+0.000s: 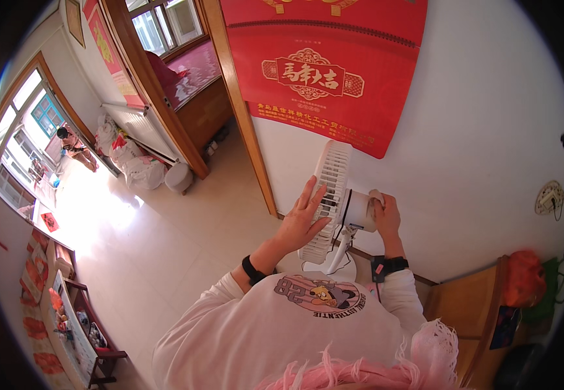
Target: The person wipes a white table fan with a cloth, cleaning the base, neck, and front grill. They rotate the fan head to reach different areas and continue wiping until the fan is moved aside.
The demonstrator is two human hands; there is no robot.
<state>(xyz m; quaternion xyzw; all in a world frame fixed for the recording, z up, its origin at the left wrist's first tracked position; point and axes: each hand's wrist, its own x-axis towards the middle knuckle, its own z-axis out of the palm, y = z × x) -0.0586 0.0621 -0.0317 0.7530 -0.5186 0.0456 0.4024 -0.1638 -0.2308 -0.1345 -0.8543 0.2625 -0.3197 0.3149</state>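
A white electric fan (329,204) stands before me on a round base (344,268), its guard seen edge-on and its head turned to the left. My left hand (302,219) lies flat against the front grille, fingers slightly apart. Behind the fan head, my right hand (387,214) pinches a greyish cloth (375,199) against the back of the white motor housing (360,209). A dark cable hangs from the housing near the fan's stem (343,251). The palm of my right hand is hidden.
A red wall calendar (321,87) hangs above the fan. Left are a doorway, white sacks (140,170), a round stool (179,178) and a low table (70,336). A person (76,148) is near the far glass door. A wooden cabinet (457,302) stands right, below a wall socket (550,200).
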